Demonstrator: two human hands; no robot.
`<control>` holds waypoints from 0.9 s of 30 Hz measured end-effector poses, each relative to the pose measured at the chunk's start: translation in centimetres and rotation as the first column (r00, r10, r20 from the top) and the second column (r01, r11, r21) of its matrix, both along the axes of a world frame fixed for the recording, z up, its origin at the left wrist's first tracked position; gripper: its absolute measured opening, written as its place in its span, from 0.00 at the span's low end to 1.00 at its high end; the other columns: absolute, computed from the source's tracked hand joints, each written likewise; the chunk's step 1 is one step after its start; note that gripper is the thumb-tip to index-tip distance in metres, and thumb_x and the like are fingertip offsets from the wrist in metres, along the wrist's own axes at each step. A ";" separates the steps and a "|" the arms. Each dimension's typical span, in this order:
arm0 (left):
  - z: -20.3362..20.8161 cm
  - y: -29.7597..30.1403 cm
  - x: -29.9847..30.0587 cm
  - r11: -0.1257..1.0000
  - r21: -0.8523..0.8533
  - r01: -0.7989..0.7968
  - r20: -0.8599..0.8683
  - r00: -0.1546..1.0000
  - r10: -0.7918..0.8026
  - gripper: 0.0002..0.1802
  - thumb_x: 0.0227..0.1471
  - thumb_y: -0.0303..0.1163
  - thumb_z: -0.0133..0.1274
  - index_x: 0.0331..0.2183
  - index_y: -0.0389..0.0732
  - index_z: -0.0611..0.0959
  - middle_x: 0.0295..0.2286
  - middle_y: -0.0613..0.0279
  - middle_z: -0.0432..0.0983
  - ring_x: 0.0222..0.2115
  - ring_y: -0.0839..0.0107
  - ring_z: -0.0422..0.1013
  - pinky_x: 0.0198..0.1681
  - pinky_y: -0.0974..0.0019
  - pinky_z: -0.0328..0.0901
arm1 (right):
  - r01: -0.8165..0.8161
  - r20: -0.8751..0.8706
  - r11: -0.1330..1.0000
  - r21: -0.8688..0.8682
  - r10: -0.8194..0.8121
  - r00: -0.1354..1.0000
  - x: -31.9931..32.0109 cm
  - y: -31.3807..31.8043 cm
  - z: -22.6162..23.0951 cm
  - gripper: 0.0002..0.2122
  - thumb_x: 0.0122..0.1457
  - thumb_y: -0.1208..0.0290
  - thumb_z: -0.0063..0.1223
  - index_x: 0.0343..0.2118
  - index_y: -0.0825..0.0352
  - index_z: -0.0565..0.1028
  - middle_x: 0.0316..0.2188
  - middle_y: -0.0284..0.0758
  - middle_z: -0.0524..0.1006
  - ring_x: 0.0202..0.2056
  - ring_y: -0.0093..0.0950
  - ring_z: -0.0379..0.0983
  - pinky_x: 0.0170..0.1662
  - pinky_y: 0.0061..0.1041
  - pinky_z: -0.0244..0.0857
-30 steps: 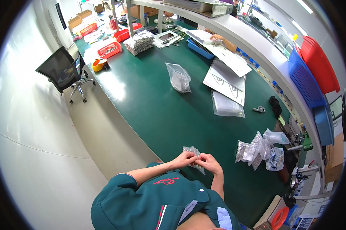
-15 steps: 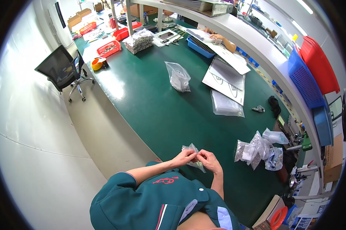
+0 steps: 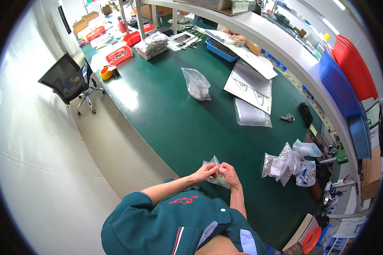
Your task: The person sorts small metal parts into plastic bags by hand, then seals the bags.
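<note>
Close to the table's near edge, I hold a small clear plastic bag between my hands. My left hand pinches it from the left with closed fingers. On the other side, the closed fingers of my right hand grip the bag too. The two hands almost meet, and the bag's plastic shows above and below them. What lies inside it is too small to tell. Farther up the table stands another clear bag with greyish contents, apart from both hands.
Several filled clear bags cluster at the right of the green table. Flat plastic bags and white sheets lie farther back. A red tray is far left. Another person's arm rests beyond the blue tray.
My right hand has turned slightly and shifted up a little at the bag. More of the bag's plastic now stands up between my hands. The view has shifted slightly.
</note>
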State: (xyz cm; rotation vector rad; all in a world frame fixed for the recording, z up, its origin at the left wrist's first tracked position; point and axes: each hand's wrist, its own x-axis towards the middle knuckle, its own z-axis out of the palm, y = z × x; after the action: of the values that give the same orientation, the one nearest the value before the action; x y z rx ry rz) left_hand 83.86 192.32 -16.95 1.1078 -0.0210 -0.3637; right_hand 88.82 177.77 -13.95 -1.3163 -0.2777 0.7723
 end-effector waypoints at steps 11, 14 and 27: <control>1.2 0.1 0.1 0.991 0.122 -0.051 0.041 0.998 0.046 0.17 0.53 0.41 0.38 0.26 0.38 0.73 0.23 0.67 0.68 0.25 0.81 0.63 0.31 0.76 0.59 | -0.001 0.270 0.979 -0.203 0.057 0.961 0.2 -1.4 1.6 0.24 0.46 0.53 0.52 0.39 0.68 0.66 0.33 0.33 0.69 0.37 0.22 0.65 0.40 0.21 0.58; 0.1 0.4 -0.1 0.985 0.115 -0.128 0.025 0.992 0.126 0.17 0.52 0.40 0.37 0.24 0.37 0.73 0.20 0.66 0.68 0.23 0.79 0.65 0.29 0.75 0.61 | 0.088 0.076 0.989 0.118 -0.097 0.992 0.3 -1.1 1.7 0.32 0.42 0.44 0.48 0.43 0.68 0.64 0.40 0.36 0.68 0.44 0.25 0.62 0.46 0.26 0.53; -2.7 -1.2 1.4 0.958 0.219 0.187 -0.199 0.969 -0.144 0.11 0.44 0.34 0.45 0.22 0.36 0.75 0.19 0.61 0.72 0.19 0.76 0.69 0.22 0.77 0.64 | 0.133 -0.267 0.976 0.169 -0.085 0.960 -0.4 1.1 -3.8 0.29 0.54 0.48 0.29 0.47 0.71 0.58 0.42 0.40 0.66 0.40 0.29 0.65 0.43 0.28 0.60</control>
State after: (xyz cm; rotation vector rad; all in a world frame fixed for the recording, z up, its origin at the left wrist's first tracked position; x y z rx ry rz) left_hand 85.27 191.15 -19.68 1.3086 0.0927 -0.6299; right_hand 88.46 178.92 -17.79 -1.0329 -0.0650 0.7942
